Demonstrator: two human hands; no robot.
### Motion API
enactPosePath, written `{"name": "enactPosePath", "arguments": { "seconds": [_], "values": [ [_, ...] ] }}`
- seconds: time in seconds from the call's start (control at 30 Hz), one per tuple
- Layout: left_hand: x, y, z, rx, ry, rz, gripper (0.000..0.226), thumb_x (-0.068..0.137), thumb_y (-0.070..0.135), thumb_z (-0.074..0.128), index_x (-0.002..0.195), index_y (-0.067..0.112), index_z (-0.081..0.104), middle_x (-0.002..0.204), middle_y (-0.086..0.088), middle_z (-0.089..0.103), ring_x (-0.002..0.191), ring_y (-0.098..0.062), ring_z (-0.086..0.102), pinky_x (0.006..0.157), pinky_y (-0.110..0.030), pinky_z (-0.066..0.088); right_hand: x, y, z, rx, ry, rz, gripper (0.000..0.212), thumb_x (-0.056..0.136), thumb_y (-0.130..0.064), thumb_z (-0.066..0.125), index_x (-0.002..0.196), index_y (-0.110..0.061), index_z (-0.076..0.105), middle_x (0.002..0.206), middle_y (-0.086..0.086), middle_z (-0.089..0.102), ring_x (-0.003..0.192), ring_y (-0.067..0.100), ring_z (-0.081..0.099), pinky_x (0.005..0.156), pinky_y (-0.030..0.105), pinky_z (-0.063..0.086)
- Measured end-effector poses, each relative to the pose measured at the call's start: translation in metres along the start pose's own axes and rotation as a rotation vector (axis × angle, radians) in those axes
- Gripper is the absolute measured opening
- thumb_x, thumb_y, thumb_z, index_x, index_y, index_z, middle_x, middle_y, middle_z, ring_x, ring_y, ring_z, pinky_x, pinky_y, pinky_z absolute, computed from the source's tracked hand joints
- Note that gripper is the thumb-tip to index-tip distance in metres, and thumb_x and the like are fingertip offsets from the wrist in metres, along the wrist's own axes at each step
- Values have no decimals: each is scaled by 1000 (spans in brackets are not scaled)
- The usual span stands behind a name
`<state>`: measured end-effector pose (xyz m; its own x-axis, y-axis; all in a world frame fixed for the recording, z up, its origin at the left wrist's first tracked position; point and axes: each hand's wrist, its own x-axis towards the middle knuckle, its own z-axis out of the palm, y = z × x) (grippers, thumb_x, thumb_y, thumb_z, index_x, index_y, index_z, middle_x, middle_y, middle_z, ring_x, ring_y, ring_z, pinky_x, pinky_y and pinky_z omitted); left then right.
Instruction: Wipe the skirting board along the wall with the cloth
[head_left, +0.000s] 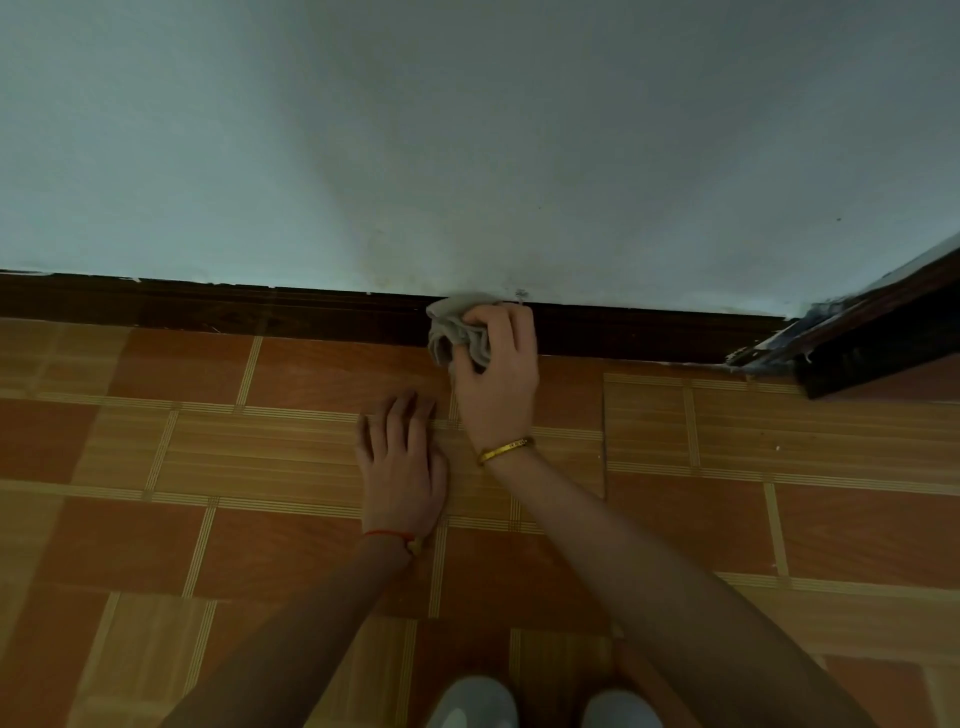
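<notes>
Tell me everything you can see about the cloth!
The cloth is pale grey and soft-looking, bunched into crumpled folds. The right hand grips it, fingers curled over its top, pressing it against the dark brown skirting board where wall meets floor. One corner pokes up at the wall's bottom edge.

I see the dark brown wooden skirting board (208, 312) running along the foot of the pale wall; the crumpled grey cloth (457, 332) is pressed against its face, reaching its top edge.
</notes>
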<state>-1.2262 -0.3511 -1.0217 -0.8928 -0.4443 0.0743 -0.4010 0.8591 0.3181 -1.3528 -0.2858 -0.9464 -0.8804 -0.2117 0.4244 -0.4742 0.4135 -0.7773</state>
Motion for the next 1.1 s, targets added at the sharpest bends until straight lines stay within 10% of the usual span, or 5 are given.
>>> {"name": "enactPosePath", "arguments": {
  "seconds": [0.37, 0.73, 1.1],
  "values": [
    [-1, 1, 1, -6, -5, -14, 50, 93, 29, 37, 140, 13, 49, 147, -11, 46, 135, -33, 40, 117, -59, 21, 13, 71, -107, -135, 495, 329, 20, 81, -3, 67, 98, -4, 58, 108, 12, 53, 99, 13, 54, 85, 6, 42],
    [0, 4, 1, 21, 5, -19, 53, 89, 28, 39, 138, 11, 50, 146, -14, 46, 135, -35, 38, 116, -61, 23, -4, 32, -34, -203, -104, -42, 26, 76, 6, 65, 98, -6, 60, 111, 11, 54, 96, 24, 51, 84, 21, 40],
    [1, 28, 10, -39, 19, -100, 53, 90, 28, 34, 137, 13, 50, 143, -13, 46, 136, -34, 36, 118, -63, 18, -17, 99, -90, -363, -171, 242, 30, 80, 3, 60, 108, -7, 59, 113, 15, 52, 101, 30, 48, 84, 42, 47]
  ]
}}
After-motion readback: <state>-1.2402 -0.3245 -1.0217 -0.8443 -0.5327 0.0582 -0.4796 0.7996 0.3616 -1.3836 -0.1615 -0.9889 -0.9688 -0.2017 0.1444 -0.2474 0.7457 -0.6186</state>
